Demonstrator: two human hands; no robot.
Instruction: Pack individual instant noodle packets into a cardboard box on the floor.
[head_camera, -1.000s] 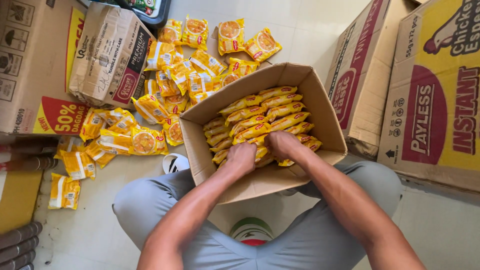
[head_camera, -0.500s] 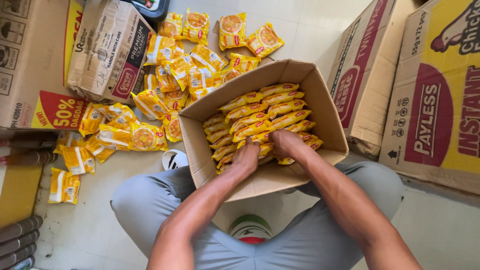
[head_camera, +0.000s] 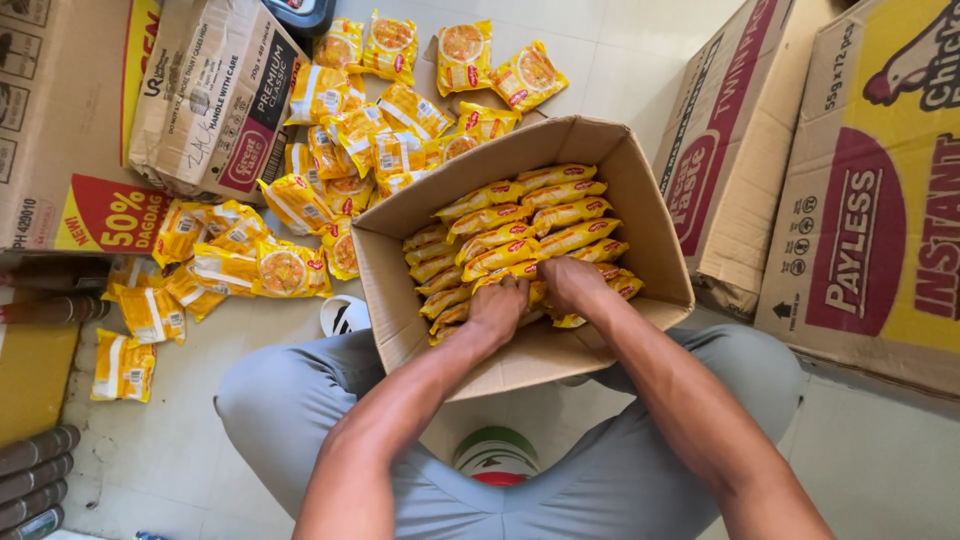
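- Loose yellow packets (head_camera: 300, 190) lie scattered on the floor, left of our open carton (head_camera: 660, 240).
- Our left hand (head_camera: 497, 305) reaches in, fingers curled, pressing the packed packets (head_camera: 520, 225).
- Our right hand (head_camera: 572, 283), just beside, curls onto the same rows; its grip we cannot tell.

Both forearms reaching up from bottom of frame, converging at centre. Left hand (head_camera: 500, 303) knuckles up, fingers curled down, pressing. Right hand (head_camera: 572, 283) just beside it, nearly touching, fingers likewise bent down, tips hidden. Elbows bent, knees spread, grey trousers.
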